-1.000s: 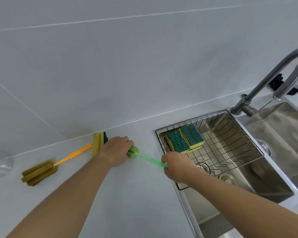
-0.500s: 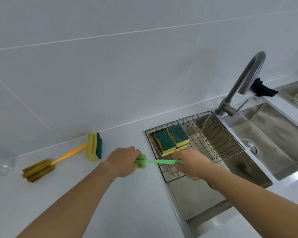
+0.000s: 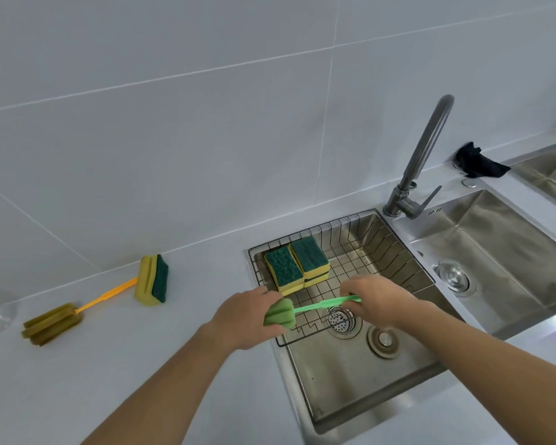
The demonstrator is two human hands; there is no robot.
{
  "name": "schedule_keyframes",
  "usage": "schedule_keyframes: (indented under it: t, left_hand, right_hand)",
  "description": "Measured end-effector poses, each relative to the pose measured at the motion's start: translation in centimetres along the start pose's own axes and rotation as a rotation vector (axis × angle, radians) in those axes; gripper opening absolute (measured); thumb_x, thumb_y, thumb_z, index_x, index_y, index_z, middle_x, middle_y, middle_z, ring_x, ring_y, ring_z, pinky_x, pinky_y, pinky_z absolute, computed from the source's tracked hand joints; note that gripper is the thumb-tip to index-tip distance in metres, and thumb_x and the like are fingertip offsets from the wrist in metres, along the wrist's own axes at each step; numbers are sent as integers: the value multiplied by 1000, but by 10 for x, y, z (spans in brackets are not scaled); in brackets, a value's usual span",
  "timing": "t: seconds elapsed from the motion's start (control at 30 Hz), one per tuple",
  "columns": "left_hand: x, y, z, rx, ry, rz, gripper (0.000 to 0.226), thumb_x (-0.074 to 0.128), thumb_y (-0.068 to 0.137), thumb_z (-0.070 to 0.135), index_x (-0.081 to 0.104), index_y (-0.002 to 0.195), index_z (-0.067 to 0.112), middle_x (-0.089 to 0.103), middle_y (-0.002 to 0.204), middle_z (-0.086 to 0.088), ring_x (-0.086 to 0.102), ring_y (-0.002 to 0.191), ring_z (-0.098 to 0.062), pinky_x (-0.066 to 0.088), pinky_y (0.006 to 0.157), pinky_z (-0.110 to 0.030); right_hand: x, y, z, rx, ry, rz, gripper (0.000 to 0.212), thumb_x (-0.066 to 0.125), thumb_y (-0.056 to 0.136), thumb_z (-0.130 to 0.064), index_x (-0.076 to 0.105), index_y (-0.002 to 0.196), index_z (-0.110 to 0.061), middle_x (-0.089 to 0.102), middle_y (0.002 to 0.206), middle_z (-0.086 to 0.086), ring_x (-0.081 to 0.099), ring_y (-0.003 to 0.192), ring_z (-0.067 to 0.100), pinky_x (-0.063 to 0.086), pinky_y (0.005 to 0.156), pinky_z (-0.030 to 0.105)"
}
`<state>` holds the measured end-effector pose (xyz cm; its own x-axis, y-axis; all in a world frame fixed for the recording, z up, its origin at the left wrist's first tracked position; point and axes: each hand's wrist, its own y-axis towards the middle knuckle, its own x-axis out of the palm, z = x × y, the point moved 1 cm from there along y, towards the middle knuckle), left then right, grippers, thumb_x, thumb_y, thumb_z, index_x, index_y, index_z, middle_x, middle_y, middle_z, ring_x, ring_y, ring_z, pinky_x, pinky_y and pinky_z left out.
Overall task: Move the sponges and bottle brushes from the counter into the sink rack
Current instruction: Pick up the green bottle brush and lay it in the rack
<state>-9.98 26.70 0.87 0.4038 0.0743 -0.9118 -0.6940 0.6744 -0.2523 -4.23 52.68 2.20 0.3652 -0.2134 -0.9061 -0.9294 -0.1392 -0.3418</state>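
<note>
Spanning the near-left corner of the rack: green bottle brush [image 3: 305, 308], held level between both hands above the wire.
Head view, brush axis: long axis runs left to right; foam head points left, handle end points right.
Left hand [image 3: 247, 317]: clenched around the foam head, over the sink's left rim.
Right hand [image 3: 377, 298]: pinching the handle end, over the rack.
Sink rack [image 3: 382, 252]: wire basket seated in the left basin of the sink [image 3: 350, 380].
Sponges in rack [image 3: 297, 266]: stacked side by side at the rear left corner, green scouring faces up.
Counter [image 3: 109, 364]: one sponge [image 3: 153, 281] standing on edge near the wall.
Yellow bottle brush [image 3: 74, 311]: lying flat, head pointing near-left, orange handle pointing to that sponge.
Faucet [image 3: 421, 162]: behind the rack.
</note>
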Motion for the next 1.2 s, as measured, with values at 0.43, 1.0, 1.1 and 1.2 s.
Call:
schedule_keyframes:
  t: [0.43, 1.0, 1.1, 1.2]
  left_hand:
    - [30, 48, 51, -120, 24, 41, 45, 54, 89, 37, 45, 131, 25, 54, 120, 4, 56, 100, -20, 45, 85, -32]
    - [73, 100, 51, -228, -55, -27, 46, 61, 86, 32, 49, 130, 24, 57, 125, 4, 54, 109, -19, 43, 89, -33]
    - [80, 104, 46, -241, -70, -73, 46, 62, 86, 30, 50, 129, 23, 56, 125, 3, 54, 109, -20, 45, 91, -35]
    - [89, 104, 43, -260, -96, -123, 48, 60, 88, 30, 47, 134, 22, 55, 128, 2, 54, 111, -20, 46, 94, -35]
  right_hand:
    - [1, 31, 81, -32, 96, -30, 28, 61, 92, -38, 64, 116, -23, 64, 110, -7, 55, 89, 10, 46, 76, 24]
    - [43, 87, 132, -14, 68, -292, 26, 60, 93, -35, 66, 117, -28, 69, 110, -2, 63, 92, 15, 56, 83, 33]
    - [50, 97, 133, -9, 52, -337, 27, 61, 93, -34, 66, 119, -27, 68, 112, -1, 63, 94, 17, 56, 84, 35]
    - [59, 104, 132, -13, 63, -358, 29, 62, 93, -32, 66, 121, -25, 67, 117, -1, 62, 97, 17, 55, 86, 34]
